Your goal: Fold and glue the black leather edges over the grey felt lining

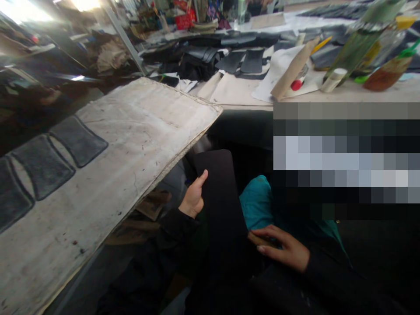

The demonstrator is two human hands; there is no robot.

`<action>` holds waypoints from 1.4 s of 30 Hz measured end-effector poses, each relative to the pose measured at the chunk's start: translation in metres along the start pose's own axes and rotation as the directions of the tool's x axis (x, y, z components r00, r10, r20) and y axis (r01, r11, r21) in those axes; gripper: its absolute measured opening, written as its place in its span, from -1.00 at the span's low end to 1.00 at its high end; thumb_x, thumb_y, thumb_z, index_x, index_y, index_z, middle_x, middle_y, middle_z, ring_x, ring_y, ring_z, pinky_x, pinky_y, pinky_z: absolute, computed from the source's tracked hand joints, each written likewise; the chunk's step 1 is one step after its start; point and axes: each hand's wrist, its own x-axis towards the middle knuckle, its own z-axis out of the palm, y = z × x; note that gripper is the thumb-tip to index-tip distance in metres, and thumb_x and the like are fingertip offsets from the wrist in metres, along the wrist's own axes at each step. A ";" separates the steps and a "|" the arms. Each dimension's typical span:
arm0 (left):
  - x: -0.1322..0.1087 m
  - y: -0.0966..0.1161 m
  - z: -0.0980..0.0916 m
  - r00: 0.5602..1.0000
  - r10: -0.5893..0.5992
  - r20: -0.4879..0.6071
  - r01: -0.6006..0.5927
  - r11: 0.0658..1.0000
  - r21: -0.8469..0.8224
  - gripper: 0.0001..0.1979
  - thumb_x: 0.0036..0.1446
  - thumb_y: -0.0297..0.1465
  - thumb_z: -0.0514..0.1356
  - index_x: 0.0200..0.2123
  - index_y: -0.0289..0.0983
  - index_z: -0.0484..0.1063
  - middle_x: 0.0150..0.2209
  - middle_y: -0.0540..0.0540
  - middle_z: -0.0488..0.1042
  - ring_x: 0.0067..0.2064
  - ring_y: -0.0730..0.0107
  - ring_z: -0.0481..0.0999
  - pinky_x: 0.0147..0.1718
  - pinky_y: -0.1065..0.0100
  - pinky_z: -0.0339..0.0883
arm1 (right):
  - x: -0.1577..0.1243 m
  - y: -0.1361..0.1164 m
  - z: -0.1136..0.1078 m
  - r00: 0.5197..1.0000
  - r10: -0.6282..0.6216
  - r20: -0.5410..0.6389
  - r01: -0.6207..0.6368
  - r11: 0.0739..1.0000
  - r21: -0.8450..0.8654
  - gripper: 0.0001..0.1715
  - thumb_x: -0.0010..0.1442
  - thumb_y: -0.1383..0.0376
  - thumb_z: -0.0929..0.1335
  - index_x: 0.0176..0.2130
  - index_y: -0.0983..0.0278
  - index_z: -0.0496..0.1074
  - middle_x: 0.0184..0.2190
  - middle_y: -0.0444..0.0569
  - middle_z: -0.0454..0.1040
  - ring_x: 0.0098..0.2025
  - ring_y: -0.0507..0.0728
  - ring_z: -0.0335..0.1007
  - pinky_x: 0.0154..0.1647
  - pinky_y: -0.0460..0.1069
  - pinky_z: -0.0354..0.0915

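Just R of the pale, stained, flat surface, L hand grips a thin, dark, round-cornered panel, prob. to steady it; R hand, apart from L, pinches a small tan piece at panel's far edge.

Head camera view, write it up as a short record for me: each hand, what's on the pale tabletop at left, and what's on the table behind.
Left hand: grips a dark flat panel, thumb on its face
Right hand: holds a small tan block at the panel's right edge
Pale tabletop: three dark flat pieces in a row, the leftmost cut off by the frame
Table behind: dark pieces, green bottle, squeeze bottle with green nozzle
Unclear: the block's exact type
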 end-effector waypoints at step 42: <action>-0.012 0.005 0.025 0.990 0.045 0.133 -0.059 0.993 0.104 -0.51 0.03 -0.34 0.19 0.06 -0.25 0.22 -0.16 -0.12 0.49 -0.16 0.25 0.48 -0.04 0.22 0.24 | 0.103 -0.119 -0.072 0.688 -0.664 -0.294 0.328 0.645 -0.690 -0.55 0.12 0.25 0.28 -0.01 0.39 0.31 -0.11 0.15 0.24 -0.08 0.20 0.15 -0.06 0.11 0.22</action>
